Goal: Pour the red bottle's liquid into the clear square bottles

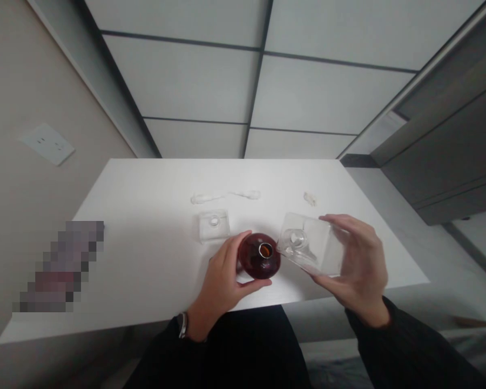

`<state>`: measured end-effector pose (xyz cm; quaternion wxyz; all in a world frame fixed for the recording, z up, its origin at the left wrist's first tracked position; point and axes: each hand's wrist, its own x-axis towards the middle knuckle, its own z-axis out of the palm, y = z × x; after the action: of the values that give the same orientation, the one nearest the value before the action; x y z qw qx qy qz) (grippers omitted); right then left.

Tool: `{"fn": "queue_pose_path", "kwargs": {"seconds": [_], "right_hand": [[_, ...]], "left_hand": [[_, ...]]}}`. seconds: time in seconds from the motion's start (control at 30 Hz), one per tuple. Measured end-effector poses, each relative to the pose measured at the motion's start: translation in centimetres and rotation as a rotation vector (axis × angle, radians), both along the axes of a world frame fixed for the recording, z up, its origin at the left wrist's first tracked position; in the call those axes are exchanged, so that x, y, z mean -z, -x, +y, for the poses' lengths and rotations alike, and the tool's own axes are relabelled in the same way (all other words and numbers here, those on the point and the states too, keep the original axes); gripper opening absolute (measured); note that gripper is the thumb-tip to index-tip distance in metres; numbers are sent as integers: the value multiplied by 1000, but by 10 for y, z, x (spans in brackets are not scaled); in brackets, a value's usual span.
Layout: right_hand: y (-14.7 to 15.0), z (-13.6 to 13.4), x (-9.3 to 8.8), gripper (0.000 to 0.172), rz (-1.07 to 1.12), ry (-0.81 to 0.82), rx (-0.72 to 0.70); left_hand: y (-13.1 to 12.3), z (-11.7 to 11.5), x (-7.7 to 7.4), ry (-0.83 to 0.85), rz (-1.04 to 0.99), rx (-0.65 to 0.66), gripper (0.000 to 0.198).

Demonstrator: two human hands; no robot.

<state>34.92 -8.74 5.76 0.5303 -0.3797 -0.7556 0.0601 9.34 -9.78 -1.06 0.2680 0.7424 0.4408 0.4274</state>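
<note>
My left hand is wrapped round a dark red-brown round glass bottle near the table's front edge. Its narrow mouth is uncapped and faces up. In my right hand is a large clear square bottle, tilted with its short round neck towards the left. The near corner of the clear bottle is beside the brown one; whether they touch I cannot tell. Behind my left hand stands a smaller clear square bottle with a round opening on top.
Two slim, clear plastic pieces, a left one and a right one, lie farther back on the white table. A small crumpled clear piece is at the right. A pixelated object lies at the left edge. A socket is on the wall.
</note>
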Motion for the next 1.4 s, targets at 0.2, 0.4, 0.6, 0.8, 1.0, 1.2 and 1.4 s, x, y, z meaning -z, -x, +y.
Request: {"fn": "queue_pose_path", "kwargs": {"seconds": [0.2,0.4,0.6,0.8,1.0,1.2,1.4], "right_hand": [[-5,6,-24,84,-270,-188,37],[-3,9,-34,85,-312,-239,-2],[3,11,-40,81,-339,-279,-26],[3,14,-49,88,-394,-281,-126],[2,16,-54,86,-456,-262,-160],[0,19,-62,71,-538,-256,-184],[0,23,-82,39,-686,-268,-238]], "left_hand": [[0,0,-2,8,0,9,86],[1,0,-3,10,-14,26,87],[1,0,-1,3,1,25,91],[2,0,-1,15,3,37,92],[2,0,-2,44,-15,45,95],[2,0,-4,73,-27,51,96],[1,0,-4,57,-50,57,94]]}}
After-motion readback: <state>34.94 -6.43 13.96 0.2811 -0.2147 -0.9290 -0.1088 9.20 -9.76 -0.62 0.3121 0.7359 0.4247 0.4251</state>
